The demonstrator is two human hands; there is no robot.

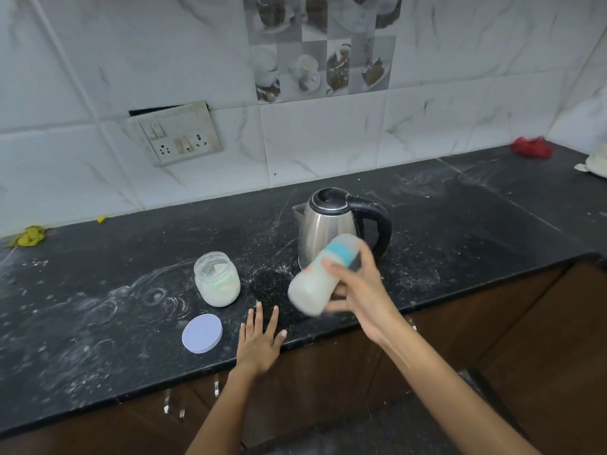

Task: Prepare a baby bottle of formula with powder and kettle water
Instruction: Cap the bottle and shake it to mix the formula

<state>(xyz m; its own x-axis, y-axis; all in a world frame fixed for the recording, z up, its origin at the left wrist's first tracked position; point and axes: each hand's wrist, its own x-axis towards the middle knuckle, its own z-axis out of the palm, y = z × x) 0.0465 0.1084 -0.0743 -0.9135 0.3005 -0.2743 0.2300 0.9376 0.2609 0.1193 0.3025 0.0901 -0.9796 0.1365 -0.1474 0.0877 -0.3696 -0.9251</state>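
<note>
My left hand (260, 339) and right hand (358, 292) are bare: no rings, no watch, and no sleeves on my forearms.

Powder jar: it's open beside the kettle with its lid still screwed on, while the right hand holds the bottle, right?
Not quite. The head view shows the powder jar open; its lid lies off on the counter. The right hand does hold the bottle.

no readable text, labels, brands or numbers on any surface in view
</note>
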